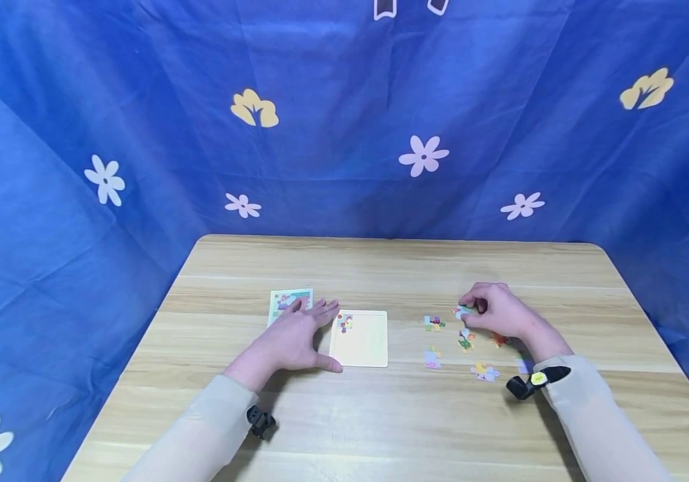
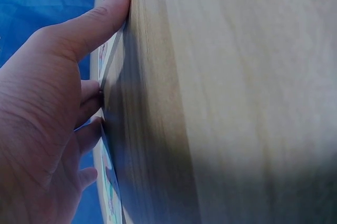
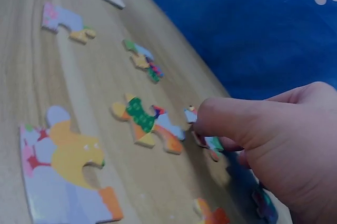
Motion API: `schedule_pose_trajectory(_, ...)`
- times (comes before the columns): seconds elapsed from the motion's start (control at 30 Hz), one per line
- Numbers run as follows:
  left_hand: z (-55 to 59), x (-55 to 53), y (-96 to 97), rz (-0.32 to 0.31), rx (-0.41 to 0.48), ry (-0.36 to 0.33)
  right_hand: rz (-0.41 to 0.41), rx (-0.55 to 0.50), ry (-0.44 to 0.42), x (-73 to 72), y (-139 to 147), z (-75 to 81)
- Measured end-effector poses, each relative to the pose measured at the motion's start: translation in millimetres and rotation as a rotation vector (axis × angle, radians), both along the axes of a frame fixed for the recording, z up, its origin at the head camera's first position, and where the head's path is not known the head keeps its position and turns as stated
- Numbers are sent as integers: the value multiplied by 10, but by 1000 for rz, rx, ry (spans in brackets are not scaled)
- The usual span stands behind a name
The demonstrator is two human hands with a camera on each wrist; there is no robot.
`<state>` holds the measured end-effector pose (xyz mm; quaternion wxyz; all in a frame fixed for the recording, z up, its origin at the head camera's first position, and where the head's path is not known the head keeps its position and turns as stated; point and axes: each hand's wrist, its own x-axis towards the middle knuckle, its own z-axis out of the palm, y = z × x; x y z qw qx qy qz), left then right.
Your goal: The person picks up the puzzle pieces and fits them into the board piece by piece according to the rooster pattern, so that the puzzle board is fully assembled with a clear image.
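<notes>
Puzzle piece [image 1: 461,311] pinched at right grip's [image 1: 501,313] tips.

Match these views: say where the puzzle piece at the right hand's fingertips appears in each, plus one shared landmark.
Head: the puzzle piece is right of centre, below mid-height, in the right hand.
Left wrist: not in this picture.
Right wrist: the puzzle piece is right of centre, below mid-height, partly hidden by the hand.
Shared landmark: the blue flowered curtain, across the top in head, upper left in left wrist, upper right in right wrist.

Puzzle pieces [image 3: 66,174] — multicoloured | tray [image 1: 369,343]: cream | curtain [image 1: 332,150]: blue — white flowers [image 1: 415,145] | table [image 1: 350,422]: pale wood-grain
</notes>
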<state>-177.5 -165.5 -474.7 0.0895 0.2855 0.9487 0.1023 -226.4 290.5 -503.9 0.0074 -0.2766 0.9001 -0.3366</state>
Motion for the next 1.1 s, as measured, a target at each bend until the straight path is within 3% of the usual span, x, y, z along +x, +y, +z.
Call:
schedule_pose_trajectory(0.4,11,-3,-26,9,2,-13,-79,110,-70,105,-2,95)
schedule_pose_trajectory(0.7,6,2,-10,2,-1,-15,-70,54,-147,131,-27,110)
schedule_pose_trajectory(0.97,6,-5,-8,-8,-2,-4,-66,68,-83,158,-24,64)
schedule_pose_trajectory(1.1,-5,-11,-13,-16,-1,6,-69,15,-77,159,-24,52)
